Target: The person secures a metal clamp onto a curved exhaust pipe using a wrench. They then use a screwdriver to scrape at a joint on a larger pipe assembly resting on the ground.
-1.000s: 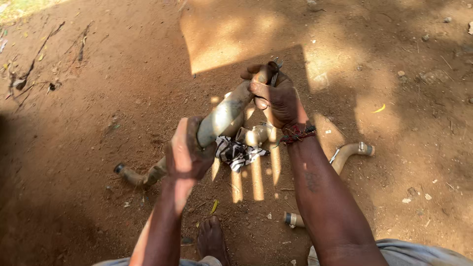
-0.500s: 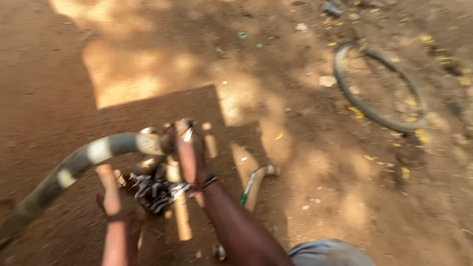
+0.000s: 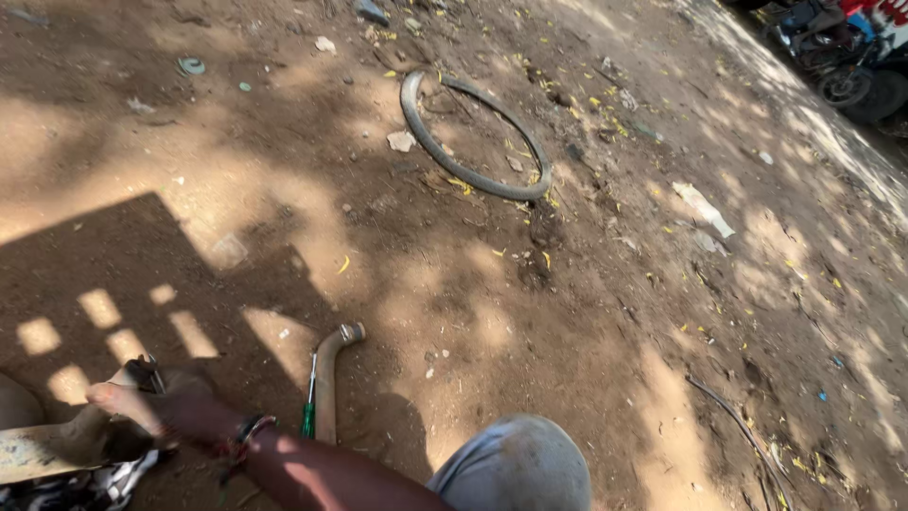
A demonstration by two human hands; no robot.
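The right hand [image 3: 142,412] is closed around a muffler [image 3: 43,449], fingers wrapped over its end. A bent pipe [image 3: 326,378] lies just beyond them; the left hand is unseen.

My right hand [image 3: 142,407] grips the end of a worn, dusty pipe [image 3: 43,449] at the lower left, a patterned rag [image 3: 85,487] bunched just under it. Beside my wrist a curved metal tube [image 3: 326,383] lies on the dirt with a green-handled screwdriver [image 3: 308,412] touching its side. Farther off a bare tyre [image 3: 468,132] lies flat on the ground.
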